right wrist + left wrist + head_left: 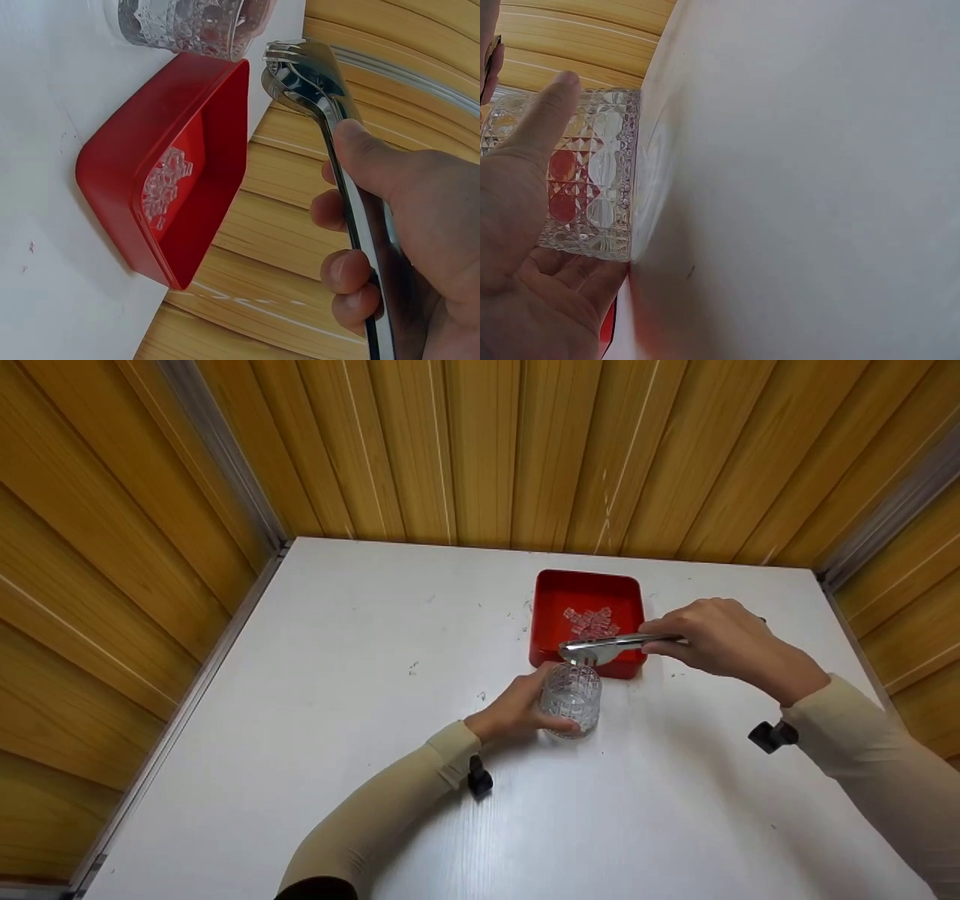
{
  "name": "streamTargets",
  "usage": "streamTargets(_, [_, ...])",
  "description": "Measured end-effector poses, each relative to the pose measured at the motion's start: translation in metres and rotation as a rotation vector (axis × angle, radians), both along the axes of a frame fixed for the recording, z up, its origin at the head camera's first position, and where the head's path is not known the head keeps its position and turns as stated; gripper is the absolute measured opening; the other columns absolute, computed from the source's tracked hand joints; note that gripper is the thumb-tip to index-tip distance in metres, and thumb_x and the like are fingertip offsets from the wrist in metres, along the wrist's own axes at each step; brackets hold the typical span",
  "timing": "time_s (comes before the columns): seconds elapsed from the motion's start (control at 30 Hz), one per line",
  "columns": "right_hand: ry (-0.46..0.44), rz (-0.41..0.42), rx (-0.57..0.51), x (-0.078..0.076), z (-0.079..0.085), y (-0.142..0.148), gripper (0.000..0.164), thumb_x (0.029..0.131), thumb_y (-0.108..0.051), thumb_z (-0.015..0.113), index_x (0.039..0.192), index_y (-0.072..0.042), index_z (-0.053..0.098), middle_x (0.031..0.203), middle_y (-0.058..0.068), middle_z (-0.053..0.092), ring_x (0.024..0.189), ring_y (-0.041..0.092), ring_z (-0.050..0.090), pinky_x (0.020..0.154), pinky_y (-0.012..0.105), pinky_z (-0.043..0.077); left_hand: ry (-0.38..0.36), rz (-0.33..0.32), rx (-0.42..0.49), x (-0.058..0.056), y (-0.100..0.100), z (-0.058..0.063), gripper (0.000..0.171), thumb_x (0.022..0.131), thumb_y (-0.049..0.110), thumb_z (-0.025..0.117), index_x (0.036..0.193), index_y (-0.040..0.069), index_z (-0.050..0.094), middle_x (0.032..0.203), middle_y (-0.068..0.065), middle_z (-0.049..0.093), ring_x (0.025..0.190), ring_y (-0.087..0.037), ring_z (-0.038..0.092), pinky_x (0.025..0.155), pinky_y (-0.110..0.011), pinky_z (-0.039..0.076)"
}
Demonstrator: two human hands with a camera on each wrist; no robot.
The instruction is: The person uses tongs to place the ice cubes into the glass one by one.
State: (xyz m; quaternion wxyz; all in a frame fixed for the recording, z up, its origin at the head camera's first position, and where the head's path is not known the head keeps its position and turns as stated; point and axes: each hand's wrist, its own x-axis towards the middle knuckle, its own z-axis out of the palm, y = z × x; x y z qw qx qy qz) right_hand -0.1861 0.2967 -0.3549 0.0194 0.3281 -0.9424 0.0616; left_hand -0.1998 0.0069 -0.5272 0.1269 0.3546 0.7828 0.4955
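Note:
My left hand [519,703] grips a clear cut-glass tumbler [571,701] from its left side. In the left wrist view the thumb lies along the patterned wall and the tumbler's base is at the white tabletop. My right hand [724,643] holds metal serving tongs [346,191], one end fork-tined and the other spoon-shaped. Their tips are close over the tumbler's mouth; I cannot tell whether a cube is between them. Just behind the tumbler sits a square red tray [551,600], with a cluster of clear cubes [592,622] inside.
The white table [337,660] carries scattered small dark marks. Wood-patterned panels [480,450] rise behind it and at both sides, joined by grey metal posts [225,457]. The red tray's raised walls stand beside the tongs.

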Motion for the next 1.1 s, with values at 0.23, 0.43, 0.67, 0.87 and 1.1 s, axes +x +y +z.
streamTargets(0.23, [-0.013, 0.056, -0.005, 0.002, -0.005, -0.007, 0.022, 0.088, -0.023, 0.083, 0.11, -0.022, 0.081, 0.085, -0.008, 0.075, 0.056, 0.004, 0.049, 0.05, 0.026, 0.041, -0.012, 0.005, 0.008, -0.001, 0.0, -0.001, 0.095, 0.077, 0.03, 0.093, 0.151, 0.019, 0.037, 0.133, -0.004, 0.066, 0.118, -0.01, 0.06, 0.104, -0.025, 0.046])
streamTargets(0.43, [-0.007, 0.057, 0.005, 0.003, -0.01, -0.008, 0.022, 0.087, -0.023, 0.084, 0.109, -0.023, 0.08, 0.082, -0.01, 0.073, 0.055, 0.003, 0.047, 0.05, 0.025, 0.041, -0.015, -0.006, 0.027, 0.0, 0.0, -0.002, 0.101, 0.077, 0.032, 0.093, 0.156, 0.025, 0.031, 0.135, -0.002, 0.065, 0.119, -0.009, 0.06, 0.105, -0.026, 0.045])
streamTargets(0.67, [-0.011, 0.05, 0.013, 0.003, -0.012, -0.009, 0.026, 0.087, -0.023, 0.084, 0.113, -0.023, 0.08, 0.084, -0.008, 0.075, 0.056, 0.003, 0.049, 0.053, 0.027, 0.041, -0.002, -0.016, 0.024, 0.0, -0.001, -0.002, 0.096, 0.079, 0.033, 0.091, 0.154, 0.024, 0.033, 0.133, -0.001, 0.065, 0.116, -0.009, 0.06, 0.105, -0.025, 0.045])
streamTargets(0.87, [-0.022, 0.04, 0.017, 0.003, -0.013, -0.01, 0.029, 0.087, -0.023, 0.085, 0.115, -0.021, 0.08, 0.089, -0.004, 0.077, 0.057, 0.005, 0.049, 0.054, 0.027, 0.042, -0.007, -0.023, 0.035, 0.0, 0.0, -0.002, 0.095, 0.078, 0.032, 0.092, 0.153, 0.024, 0.034, 0.133, 0.0, 0.065, 0.117, -0.009, 0.06, 0.105, -0.026, 0.045])
streamTargets(1.1, [-0.031, 0.028, 0.021, 0.003, -0.016, -0.01, 0.031, 0.087, -0.024, 0.085, 0.116, -0.019, 0.08, 0.093, -0.002, 0.078, 0.06, 0.007, 0.052, 0.056, 0.027, 0.045, -0.003, -0.012, 0.029, 0.0, 0.0, -0.002, 0.097, 0.077, 0.032, 0.092, 0.153, 0.023, 0.034, 0.13, -0.002, 0.067, 0.115, -0.009, 0.061, 0.104, -0.026, 0.046])
